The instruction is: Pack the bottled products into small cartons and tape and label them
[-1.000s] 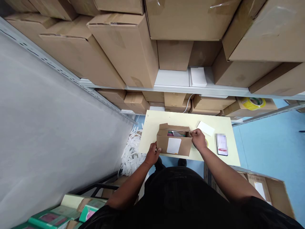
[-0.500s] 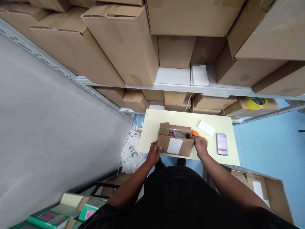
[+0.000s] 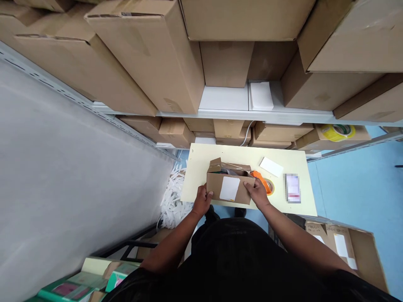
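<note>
A small cardboard box [image 3: 215, 186] with a white label [image 3: 229, 188] on its near side stands at the front edge of the cream table [image 3: 198, 157]. Its top is partly open, one flap raised at the left; what lies inside is mostly hidden. My left hand [image 3: 202, 200] grips the box's lower left corner, thumb on the near face. At the right end my right hand [image 3: 257, 193] holds the box, thumb over the near face and fingers behind. Just beyond that hand lies an orange tape dispenser [image 3: 260, 176] with a roll of tape [image 3: 270, 186].
A white card stack [image 3: 271, 166] and a phone [image 3: 292, 188] lie on the table's right. Cardboard boxes fill the shelves [image 3: 220, 113] beyond, with yellow tape [image 3: 338, 132] on one. Shredded paper [image 3: 176, 197] heaps at left; green boxes [image 3: 71, 289] sit lower left, an open carton [image 3: 365, 256] lower right.
My right hand has shifted from the box's upper right edge onto its right end, thumb now on the near face. The orange dispenser has come into view. My left hand keeps its grip.
</note>
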`<state>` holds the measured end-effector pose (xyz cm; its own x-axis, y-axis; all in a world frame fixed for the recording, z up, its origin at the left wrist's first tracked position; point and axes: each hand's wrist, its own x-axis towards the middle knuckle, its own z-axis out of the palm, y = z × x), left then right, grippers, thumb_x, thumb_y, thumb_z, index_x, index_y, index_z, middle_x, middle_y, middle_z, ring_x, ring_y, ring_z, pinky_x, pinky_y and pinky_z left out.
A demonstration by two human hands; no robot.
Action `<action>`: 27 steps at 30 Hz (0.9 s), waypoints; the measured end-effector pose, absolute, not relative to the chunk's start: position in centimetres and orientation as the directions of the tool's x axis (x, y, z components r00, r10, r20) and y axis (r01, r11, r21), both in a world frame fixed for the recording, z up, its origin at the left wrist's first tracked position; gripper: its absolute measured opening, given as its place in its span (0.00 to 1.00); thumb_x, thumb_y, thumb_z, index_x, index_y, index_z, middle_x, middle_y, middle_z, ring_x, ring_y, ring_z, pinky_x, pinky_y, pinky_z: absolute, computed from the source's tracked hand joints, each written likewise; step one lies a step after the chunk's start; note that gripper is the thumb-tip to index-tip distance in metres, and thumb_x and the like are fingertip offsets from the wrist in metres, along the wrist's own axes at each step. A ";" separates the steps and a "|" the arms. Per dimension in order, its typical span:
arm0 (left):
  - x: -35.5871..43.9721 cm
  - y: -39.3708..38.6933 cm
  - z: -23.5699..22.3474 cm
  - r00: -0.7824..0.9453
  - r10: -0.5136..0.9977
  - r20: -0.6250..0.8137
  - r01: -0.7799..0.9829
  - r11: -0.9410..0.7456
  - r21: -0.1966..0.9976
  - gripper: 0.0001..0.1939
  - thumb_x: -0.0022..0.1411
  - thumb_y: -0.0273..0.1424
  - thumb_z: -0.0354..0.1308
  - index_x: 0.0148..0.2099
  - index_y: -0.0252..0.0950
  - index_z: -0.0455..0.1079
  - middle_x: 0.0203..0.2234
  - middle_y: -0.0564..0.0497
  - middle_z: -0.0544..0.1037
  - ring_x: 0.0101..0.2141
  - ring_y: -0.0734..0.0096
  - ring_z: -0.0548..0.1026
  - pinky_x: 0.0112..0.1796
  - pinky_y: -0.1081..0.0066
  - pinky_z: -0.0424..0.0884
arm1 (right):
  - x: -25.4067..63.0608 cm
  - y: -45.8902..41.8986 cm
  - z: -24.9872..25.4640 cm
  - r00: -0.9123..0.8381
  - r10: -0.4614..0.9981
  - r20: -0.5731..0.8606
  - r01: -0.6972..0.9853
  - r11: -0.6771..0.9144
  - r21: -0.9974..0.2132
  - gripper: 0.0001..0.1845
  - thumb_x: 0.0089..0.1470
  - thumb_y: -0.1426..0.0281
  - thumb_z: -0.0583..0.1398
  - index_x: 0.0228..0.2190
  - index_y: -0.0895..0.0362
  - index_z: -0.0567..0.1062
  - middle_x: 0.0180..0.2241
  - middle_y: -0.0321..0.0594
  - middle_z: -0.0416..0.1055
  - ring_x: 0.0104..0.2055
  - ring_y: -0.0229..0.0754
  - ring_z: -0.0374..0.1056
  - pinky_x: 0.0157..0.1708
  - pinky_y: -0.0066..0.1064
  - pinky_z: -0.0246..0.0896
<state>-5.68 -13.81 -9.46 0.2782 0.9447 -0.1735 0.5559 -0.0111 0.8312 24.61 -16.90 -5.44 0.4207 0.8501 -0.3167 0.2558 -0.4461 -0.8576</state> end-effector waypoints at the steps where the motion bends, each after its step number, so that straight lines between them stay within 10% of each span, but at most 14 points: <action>1: -5.6 -13.7 -9.4 0.275 0.945 -0.174 0.556 -0.009 0.831 0.28 0.74 0.42 0.49 0.71 0.38 0.59 0.49 0.42 0.68 0.54 0.56 0.70 0.59 0.54 0.67 | 24.7 -16.9 -5.7 0.417 0.849 -0.325 0.245 -0.450 -0.859 0.22 0.54 0.48 0.63 0.37 0.53 0.78 0.42 0.43 0.75 0.46 0.52 0.72 0.47 0.42 0.71; 8: -4.7 -13.3 -9.5 0.261 0.958 -0.123 0.481 -0.019 0.876 0.29 0.75 0.44 0.47 0.71 0.37 0.58 0.59 0.38 0.69 0.61 0.53 0.67 0.63 0.51 0.63 | 24.4 -18.1 -6.9 0.346 0.884 -0.314 0.208 -0.399 -0.893 0.30 0.57 0.50 0.62 0.56 0.52 0.73 0.53 0.47 0.76 0.54 0.53 0.73 0.53 0.45 0.71; 18: -4.2 -10.0 -9.2 0.190 0.944 -0.271 0.537 0.131 0.833 0.28 0.71 0.45 0.55 0.67 0.38 0.66 0.54 0.40 0.76 0.57 0.49 0.72 0.60 0.49 0.67 | 25.3 -12.6 -5.8 0.303 0.797 -0.522 0.282 -0.598 -0.750 0.25 0.59 0.48 0.60 0.48 0.52 0.78 0.43 0.45 0.81 0.43 0.53 0.77 0.43 0.42 0.70; 27: -6.5 -10.1 -6.1 0.127 0.978 -0.162 0.581 0.059 0.812 0.21 0.74 0.44 0.49 0.57 0.37 0.74 0.53 0.41 0.76 0.56 0.55 0.74 0.58 0.52 0.71 | 29.3 -21.4 -9.7 0.418 0.899 -0.131 0.781 -0.429 -0.454 0.23 0.58 0.51 0.61 0.45 0.56 0.77 0.49 0.57 0.75 0.57 0.65 0.66 0.53 0.53 0.61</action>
